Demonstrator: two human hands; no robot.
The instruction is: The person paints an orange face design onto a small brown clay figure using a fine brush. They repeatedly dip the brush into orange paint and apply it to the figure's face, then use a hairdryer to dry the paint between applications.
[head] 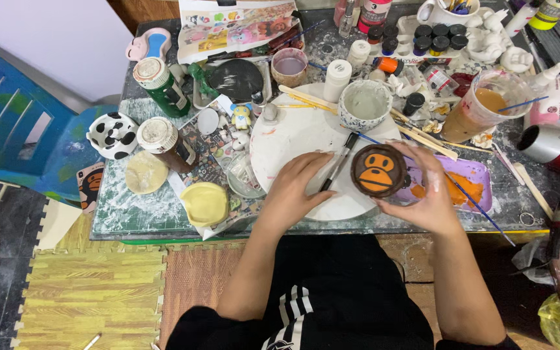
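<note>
Monkey-face disc point(378, 171), right hand point(430, 194) cupping its edge, left hand point(295, 189) gripping pen point(339, 162)

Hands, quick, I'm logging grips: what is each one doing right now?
Left hand: closed on a black brush, resting on the white round board.
Right hand: holding the brown and orange monkey-face piece.

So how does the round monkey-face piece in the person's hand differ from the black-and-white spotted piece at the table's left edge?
The monkey-face piece is brown with an orange face; the spotted piece is white with black patches. The monkey-face piece is held by the right hand above the white round board; the spotted piece lies untouched on the table. Both are small painted figures.
</note>
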